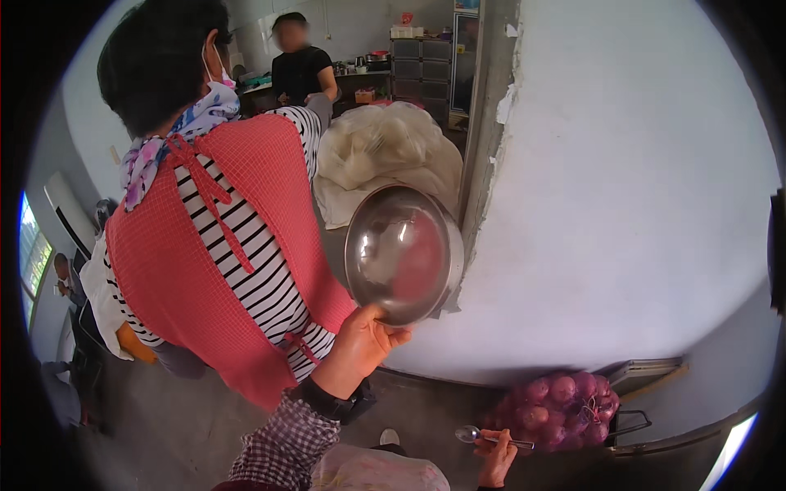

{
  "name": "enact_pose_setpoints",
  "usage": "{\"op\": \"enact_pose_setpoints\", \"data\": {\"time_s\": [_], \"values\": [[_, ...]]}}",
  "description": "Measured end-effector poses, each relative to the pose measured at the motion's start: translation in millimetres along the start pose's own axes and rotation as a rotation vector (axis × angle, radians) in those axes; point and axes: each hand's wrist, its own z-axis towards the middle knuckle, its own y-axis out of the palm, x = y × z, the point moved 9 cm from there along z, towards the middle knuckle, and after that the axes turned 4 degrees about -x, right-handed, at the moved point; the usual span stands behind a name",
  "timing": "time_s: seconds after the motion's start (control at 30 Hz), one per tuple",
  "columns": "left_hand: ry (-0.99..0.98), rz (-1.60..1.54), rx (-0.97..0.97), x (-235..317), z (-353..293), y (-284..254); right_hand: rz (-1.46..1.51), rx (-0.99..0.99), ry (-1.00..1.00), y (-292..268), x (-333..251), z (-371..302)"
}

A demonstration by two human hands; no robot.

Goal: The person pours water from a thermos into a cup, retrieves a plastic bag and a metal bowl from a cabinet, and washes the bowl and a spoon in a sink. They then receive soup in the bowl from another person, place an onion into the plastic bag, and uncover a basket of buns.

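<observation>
A round stainless steel bowl [385,245] is tilted up in front of me with its shiny inside showing. My left hand [360,348] grips its lower rim, the thumb over the edge. Low on the right, my right hand [496,460] is closed around the handle of a metal spoon [467,434], whose bowl end points left. Nothing can be made out in the steel bowl apart from reddish and bright reflections.
A person in a red apron [221,245] stands close on the left. Beyond the doorway are another person [299,69] and a large pale cloth-like bundle [381,147]. A net sack of purplish-red onions [565,409] rests by the white wall [622,204].
</observation>
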Motion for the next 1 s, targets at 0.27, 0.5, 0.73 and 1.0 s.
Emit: {"op": "enact_pose_setpoints", "data": {"time_s": [0.27,0.5,0.73,1.0], "values": [[-0.179,-0.486,-0.390,0,42,36,0.006,-0.003,0.054,40,20,31],[0.027,-0.364,-0.423,21,67,41,-0.059,-0.110,0.084,48,12,62],[0.453,-0.051,0.101,107,75,16,-0.009,-0.102,0.325,21,64,114],[0.356,-0.153,-0.015,114,150,-2,0.049,-0.300,0.232,60,63,174]]}}
